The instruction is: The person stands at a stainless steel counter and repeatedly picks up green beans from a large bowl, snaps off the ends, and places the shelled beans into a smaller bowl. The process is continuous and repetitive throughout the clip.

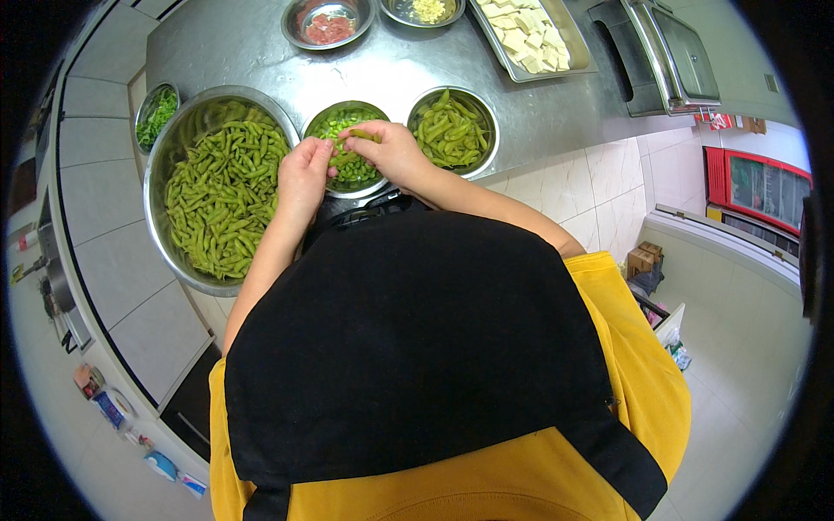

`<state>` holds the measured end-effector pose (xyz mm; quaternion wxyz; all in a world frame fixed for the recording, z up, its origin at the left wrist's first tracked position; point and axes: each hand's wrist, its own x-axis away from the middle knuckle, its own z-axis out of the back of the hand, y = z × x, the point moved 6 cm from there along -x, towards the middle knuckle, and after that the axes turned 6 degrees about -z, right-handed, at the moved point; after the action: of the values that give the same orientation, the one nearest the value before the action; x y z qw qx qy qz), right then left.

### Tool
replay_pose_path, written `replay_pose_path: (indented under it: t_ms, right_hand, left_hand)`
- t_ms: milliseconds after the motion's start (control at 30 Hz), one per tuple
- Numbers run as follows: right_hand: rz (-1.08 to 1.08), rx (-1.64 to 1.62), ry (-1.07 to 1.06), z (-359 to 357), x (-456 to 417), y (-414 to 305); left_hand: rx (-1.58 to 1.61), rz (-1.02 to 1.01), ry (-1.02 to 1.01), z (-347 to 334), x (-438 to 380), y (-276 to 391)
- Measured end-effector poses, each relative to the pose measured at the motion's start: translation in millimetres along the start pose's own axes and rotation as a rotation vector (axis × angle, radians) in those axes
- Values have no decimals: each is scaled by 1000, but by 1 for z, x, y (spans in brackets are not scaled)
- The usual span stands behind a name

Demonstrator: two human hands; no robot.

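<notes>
Both my hands are close together over a steel bowl (pixel 357 193) of shelled green soybeans (pixel 355 170). Between the bent fingers of my right hand (pixel 394 151) is a green soybean pod (pixel 365 135). My left hand (pixel 305 170) is at the bowl's left side, thumb and fingertips drawn together; what lies between them is too small to tell. On the right stands a steel bowl (pixel 493 140) of whole soybean pods (pixel 449 130). To the left, a large steel basin (pixel 155 215) holds a heap of whole pods (pixel 225 195).
Along the far side of the steel table (pixel 221 49) stand a bowl of raw minced meat (pixel 330 29), a bowl of chopped garlic-like bits (pixel 429 10) and a tray of tofu cubes (pixel 531 39). Chopped greens (pixel 156 118) sit at far left. A chafing dish (pixel 671 55) is at right.
</notes>
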<state>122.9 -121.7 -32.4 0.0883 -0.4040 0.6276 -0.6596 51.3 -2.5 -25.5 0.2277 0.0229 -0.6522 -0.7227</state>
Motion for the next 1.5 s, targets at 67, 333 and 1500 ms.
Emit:
replay_pose_path:
  t_ms: [67, 333, 1500]
  right_hand:
    - [32, 42, 22, 3, -5, 6]
    - [-12, -114, -46, -1, 2, -1]
    - [-108, -670, -53, 18, -8, 15]
  left_hand:
    - [46, -12, 24, 2, -1, -2]
    - [-64, -62, -100, 0, -2, 6]
    - [-28, -116, -195, -7, 1, 10]
